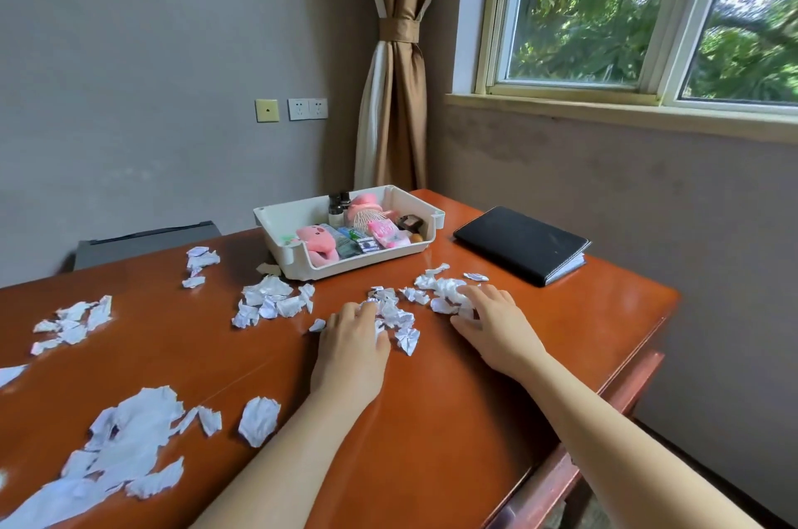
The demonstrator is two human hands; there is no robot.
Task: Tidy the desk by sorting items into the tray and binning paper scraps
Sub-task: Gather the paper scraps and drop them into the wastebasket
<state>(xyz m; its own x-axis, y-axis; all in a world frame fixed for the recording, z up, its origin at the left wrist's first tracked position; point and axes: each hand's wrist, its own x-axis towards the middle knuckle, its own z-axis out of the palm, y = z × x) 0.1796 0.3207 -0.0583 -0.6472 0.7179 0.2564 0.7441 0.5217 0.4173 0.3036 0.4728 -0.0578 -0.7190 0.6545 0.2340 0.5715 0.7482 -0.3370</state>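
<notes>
Hands [425,334] spread on paper scraps [399,314]

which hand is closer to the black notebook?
Right. The right hand rests on paper scraps just in front and left of the black notebook; the left hand is farther left, in front of the tray.

Your white tray [276,221] sits filled with small items; crumpled white paper scraps [270,301] lie scattered across your desk [453,399].
</notes>
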